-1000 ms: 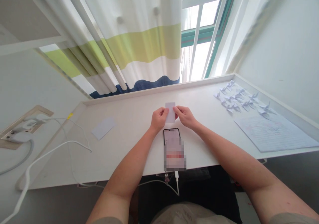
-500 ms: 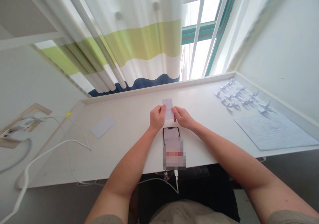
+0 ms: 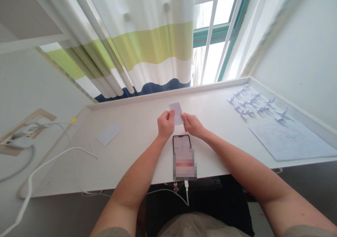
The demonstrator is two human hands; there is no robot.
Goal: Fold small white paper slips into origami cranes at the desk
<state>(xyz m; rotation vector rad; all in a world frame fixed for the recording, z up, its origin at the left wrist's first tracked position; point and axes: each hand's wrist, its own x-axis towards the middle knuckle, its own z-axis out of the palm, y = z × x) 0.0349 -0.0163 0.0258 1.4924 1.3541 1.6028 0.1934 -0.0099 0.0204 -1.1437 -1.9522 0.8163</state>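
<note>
A small white sheet of paper is held between my two hands above the middle of the desk. My left hand is closed on its left edge, thumb on top. With thumb and fingers, my right hand pinches the lower right edge. The sheet tilts a little to the left, and the fingers hide part of its edges. Just below the hands lies a phone with a lit screen, its lower part blurred out.
Several folded paper cranes stand at the back right, behind a stack of printed sheets. Another white paper lies at the left. White cables run from the wall socket over the desk's left side. A raised rim borders the desk.
The paper between my hands has turned slightly, its top edge now leaning left. Both hands stay in nearly the same place and keep their grip.
</note>
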